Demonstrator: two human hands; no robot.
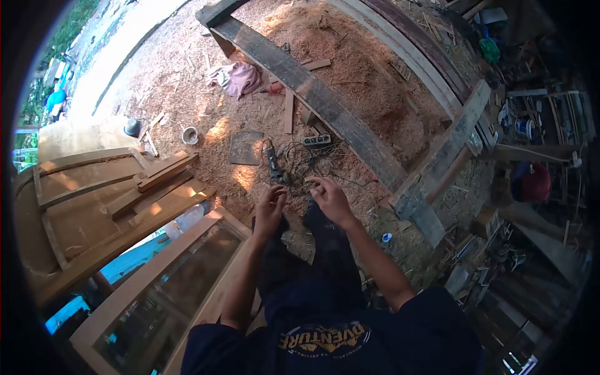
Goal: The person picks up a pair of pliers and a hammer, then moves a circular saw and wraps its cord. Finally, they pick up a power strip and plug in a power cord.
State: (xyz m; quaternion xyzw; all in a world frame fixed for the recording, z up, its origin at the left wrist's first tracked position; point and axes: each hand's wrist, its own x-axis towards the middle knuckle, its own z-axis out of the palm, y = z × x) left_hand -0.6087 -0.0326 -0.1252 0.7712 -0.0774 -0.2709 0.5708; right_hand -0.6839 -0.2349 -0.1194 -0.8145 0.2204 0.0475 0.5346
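My left hand (270,211) hovers above my knees with its fingers loosely bent and apart, and I see nothing in it. To its right, my right hand (331,201) has its fingers spread and pointing left, also holding nothing visible. Just beyond both hands an angle grinder (273,162) lies on the sawdust-covered ground. A power strip (316,141) with tangled cords sits a little farther to the right. Beside the grinder is a flat dark square board (245,147).
A long plank beam (312,94) crosses ahead to the right, in front of a sawdust heap (350,69). Wooden furniture parts (87,200) and a framed panel (169,294) stand at my left. A pink cloth (240,79) and a small pot (190,135) lie ahead.
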